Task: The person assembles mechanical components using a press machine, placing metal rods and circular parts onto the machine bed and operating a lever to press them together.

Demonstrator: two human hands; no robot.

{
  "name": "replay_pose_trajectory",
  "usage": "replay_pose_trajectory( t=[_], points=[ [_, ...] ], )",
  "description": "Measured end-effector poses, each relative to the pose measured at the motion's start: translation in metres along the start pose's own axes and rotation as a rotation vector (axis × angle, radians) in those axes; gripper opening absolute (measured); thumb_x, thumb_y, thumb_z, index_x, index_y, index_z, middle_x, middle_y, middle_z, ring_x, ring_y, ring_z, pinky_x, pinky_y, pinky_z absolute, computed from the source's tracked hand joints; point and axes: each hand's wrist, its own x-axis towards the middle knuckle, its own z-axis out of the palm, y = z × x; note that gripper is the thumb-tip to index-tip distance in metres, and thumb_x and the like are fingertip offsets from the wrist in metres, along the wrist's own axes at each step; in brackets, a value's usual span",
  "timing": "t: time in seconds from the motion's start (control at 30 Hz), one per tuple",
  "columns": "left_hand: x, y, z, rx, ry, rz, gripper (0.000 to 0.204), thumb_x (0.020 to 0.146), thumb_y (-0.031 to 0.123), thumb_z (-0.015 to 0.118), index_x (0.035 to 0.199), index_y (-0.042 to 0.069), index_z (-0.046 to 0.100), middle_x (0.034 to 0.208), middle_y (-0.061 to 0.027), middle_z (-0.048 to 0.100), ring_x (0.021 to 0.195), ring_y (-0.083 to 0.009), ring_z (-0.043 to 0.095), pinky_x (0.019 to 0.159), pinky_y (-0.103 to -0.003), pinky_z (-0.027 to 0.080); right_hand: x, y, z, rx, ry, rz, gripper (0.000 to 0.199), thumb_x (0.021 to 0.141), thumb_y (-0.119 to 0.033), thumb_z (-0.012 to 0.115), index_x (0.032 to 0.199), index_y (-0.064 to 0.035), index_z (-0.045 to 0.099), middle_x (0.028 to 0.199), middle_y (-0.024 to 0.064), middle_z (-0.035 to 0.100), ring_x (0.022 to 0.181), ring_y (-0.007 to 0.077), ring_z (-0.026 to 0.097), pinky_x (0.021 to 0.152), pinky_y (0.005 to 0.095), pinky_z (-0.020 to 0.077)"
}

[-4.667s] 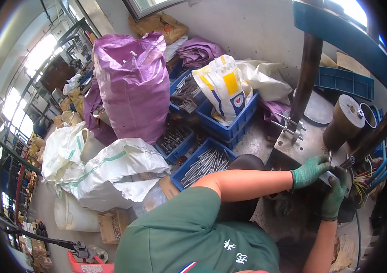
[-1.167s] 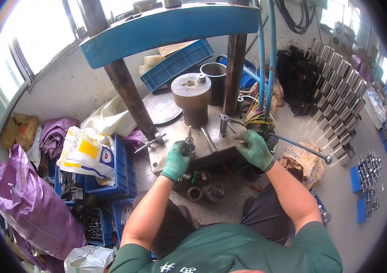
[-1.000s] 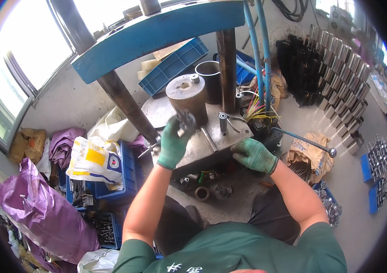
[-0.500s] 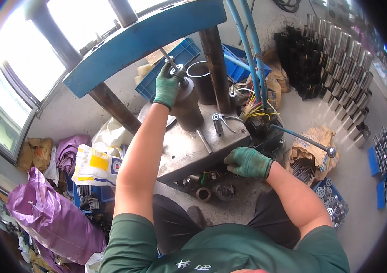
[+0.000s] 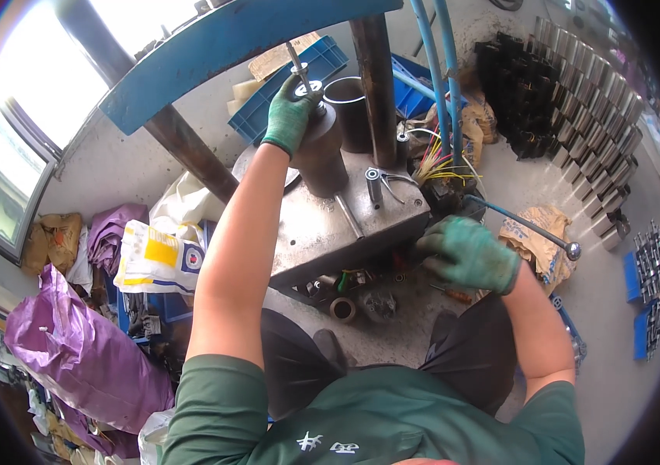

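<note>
My left hand [image 5: 290, 118], in a green glove, is closed around a round metal hub [image 5: 310, 87] on top of a dark steel cylinder [image 5: 322, 166]. A thin metal rod [image 5: 293, 56] with a collar rises from the hub. The cylinder stands upright on the press's steel table [image 5: 307, 232]. My gloved right hand [image 5: 469, 252] hovers off the table's right front corner, near a blue lever [image 5: 520, 219] with a ball end. Motion smears its fingers. A small metal sleeve [image 5: 374, 187] stands on the table, with a curved metal handle [image 5: 400, 179] beside it. A bar [image 5: 349, 217] lies by the cylinder's foot.
A blue press beam [image 5: 229, 54] arches over the table between dark columns [image 5: 373, 93]. An open tube [image 5: 343, 124] stands behind the cylinder. Stacked metal sleeves [image 5: 586, 101] rise at the right; a purple sack [image 5: 82, 349] leans at the left. Loose parts [image 5: 343, 309] lie under the table.
My right hand has moved right and slightly up, away from the table's front edge toward the lever. My left hand stays on the hub. The whole view has shifted slightly.
</note>
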Motion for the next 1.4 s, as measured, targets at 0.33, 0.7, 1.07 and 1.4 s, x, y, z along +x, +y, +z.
replay_pose_trajectory(
  t=[0.33, 0.7, 1.07, 1.4],
  points=[
    [0.017, -0.016, 0.011, 0.092, -0.016, 0.022, 0.059, 0.096, 0.005, 0.08, 0.151, 0.01, 0.059, 0.099, -0.0017, 0.072, 0.073, -0.0084, 0.065, 0.068, -0.026, 0.058, -0.102, 0.023, -0.131, -0.208, -0.325, 0.476, 0.05, 0.087, -0.029, 0.071, 0.129, -0.0016, 0.071, 0.127, 0.0191, 0.073, 0.111, 0.0388, 0.072, 0.098, 0.0458, 0.0573],
    [0.005, -0.01, 0.002, 0.222, 0.004, -0.001, 0.061, 0.096, 0.014, 0.081, 0.153, 0.015, 0.059, 0.093, -0.0047, 0.074, 0.074, -0.0104, 0.066, 0.07, -0.028, 0.057, -0.136, 0.006, -0.075, 0.0, -0.272, 0.596, 0.028, 0.085, -0.022, 0.07, 0.102, -0.0015, 0.078, 0.101, 0.0206, 0.076, 0.095, 0.0398, 0.073, 0.087, 0.0471, 0.0582],
    [0.01, -0.015, -0.001, 0.1, -0.009, -0.066, 0.066, 0.093, 0.017, 0.085, 0.154, 0.02, 0.059, 0.094, -0.0066, 0.074, 0.074, -0.0106, 0.068, 0.068, -0.027, 0.059, -0.135, 0.006, -0.08, 0.025, -0.216, 0.602, 0.026, 0.087, -0.018, 0.067, 0.105, -0.0015, 0.077, 0.103, 0.0211, 0.075, 0.097, 0.0387, 0.073, 0.089, 0.0452, 0.058],
    [0.003, -0.004, 0.006, 0.158, 0.024, -0.044, 0.062, 0.095, 0.007, 0.083, 0.152, 0.013, 0.06, 0.094, -0.0028, 0.073, 0.071, -0.0086, 0.066, 0.066, -0.025, 0.06, -0.137, 0.011, -0.079, 0.016, -0.38, 0.631, 0.034, 0.088, -0.021, 0.063, 0.114, -0.0033, 0.077, 0.114, 0.0202, 0.075, 0.108, 0.0378, 0.072, 0.099, 0.045, 0.0564]
  ],
)
